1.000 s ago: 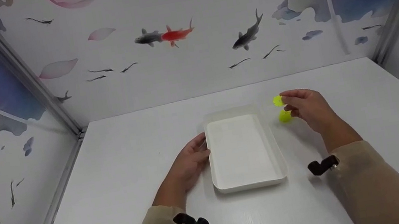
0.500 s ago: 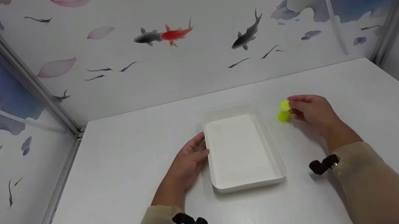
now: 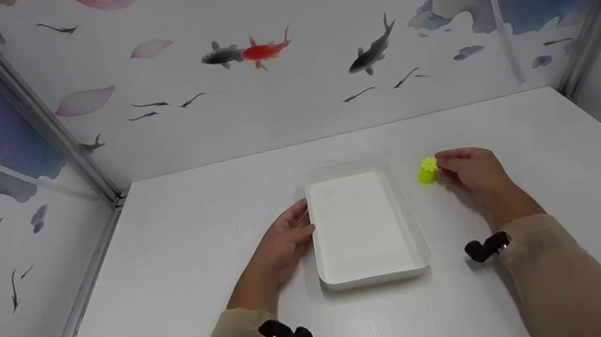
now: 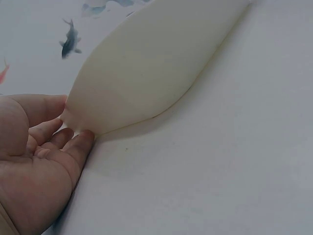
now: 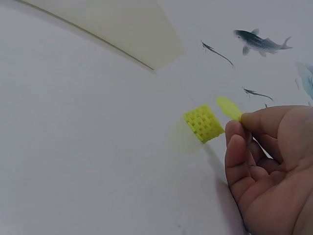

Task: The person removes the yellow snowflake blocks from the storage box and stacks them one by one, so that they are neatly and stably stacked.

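Observation:
A white rectangular tray (image 3: 360, 225) lies at mid-table in the head view. My left hand (image 3: 284, 243) rests its fingertips and thumb against the tray's left wall; the left wrist view has them touching the wall's outer side (image 4: 132, 73). To the tray's right stands a short stack of bright yellow notched plastic discs (image 5: 202, 123). My right hand (image 3: 475, 171) pinches one loose yellow disc (image 5: 228, 107) by its edge between thumb and finger. In the right wrist view that disc is tilted close above the stack, with a small gap between them.
The white tabletop (image 3: 188, 260) has a patterned back wall (image 3: 315, 111) behind it and side panels with metal posts (image 3: 55, 124). A black wrist device (image 3: 488, 247) sits on each sleeve.
My right hand has shifted down and slightly right, bringing the pinched disc from behind the stack to close over it. The left hand and tray have stayed in place.

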{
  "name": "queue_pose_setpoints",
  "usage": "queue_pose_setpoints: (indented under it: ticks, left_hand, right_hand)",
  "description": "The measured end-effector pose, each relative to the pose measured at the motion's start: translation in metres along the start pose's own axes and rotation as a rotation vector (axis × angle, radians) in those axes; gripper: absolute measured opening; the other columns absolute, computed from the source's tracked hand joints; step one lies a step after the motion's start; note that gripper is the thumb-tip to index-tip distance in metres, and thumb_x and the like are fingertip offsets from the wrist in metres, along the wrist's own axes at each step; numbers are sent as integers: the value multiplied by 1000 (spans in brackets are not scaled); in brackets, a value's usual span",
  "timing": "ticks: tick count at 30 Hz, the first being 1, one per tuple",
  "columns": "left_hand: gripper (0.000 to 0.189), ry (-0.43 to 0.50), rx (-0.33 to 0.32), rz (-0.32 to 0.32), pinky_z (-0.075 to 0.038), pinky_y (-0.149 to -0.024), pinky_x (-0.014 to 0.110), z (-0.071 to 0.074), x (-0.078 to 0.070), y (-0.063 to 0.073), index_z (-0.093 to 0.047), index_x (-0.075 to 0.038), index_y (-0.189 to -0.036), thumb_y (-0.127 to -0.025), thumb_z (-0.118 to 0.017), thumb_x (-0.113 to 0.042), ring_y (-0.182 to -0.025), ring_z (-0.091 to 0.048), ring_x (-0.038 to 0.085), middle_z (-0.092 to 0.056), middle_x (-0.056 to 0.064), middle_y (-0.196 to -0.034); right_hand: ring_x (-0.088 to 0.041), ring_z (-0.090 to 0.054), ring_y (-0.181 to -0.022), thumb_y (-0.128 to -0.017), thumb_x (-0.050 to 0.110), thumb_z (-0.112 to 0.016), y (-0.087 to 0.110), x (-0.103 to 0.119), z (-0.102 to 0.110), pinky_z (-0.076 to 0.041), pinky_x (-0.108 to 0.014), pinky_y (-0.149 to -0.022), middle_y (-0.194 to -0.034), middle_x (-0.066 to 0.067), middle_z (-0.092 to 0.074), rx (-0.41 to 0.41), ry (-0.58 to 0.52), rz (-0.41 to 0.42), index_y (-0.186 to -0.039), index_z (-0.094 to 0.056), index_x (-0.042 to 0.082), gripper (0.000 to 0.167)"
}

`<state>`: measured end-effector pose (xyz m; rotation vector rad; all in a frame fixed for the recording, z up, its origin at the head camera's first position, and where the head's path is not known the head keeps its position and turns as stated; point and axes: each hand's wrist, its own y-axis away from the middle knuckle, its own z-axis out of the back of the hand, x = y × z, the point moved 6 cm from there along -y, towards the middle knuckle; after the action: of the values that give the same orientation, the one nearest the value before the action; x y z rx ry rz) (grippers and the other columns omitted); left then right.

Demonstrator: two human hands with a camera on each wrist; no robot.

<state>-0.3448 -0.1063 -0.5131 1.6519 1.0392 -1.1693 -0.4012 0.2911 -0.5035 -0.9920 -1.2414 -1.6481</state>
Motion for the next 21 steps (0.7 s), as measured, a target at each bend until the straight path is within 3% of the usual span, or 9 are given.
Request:
queue_pose_setpoints:
  ticks: [21]
  left_hand:
    - [71, 19, -6, 19, -31, -134, 43, 0, 0, 2, -33, -13, -169, -104, -61, -2, -167, -25, 24, -31, 3, -178]
  right_hand:
    - [-19, -65, -116, -107, 30, -67, 0, 0, -2, -60, -19, -97, -142, -8, -59, -12, 36, 10, -146, -63, 13, 42]
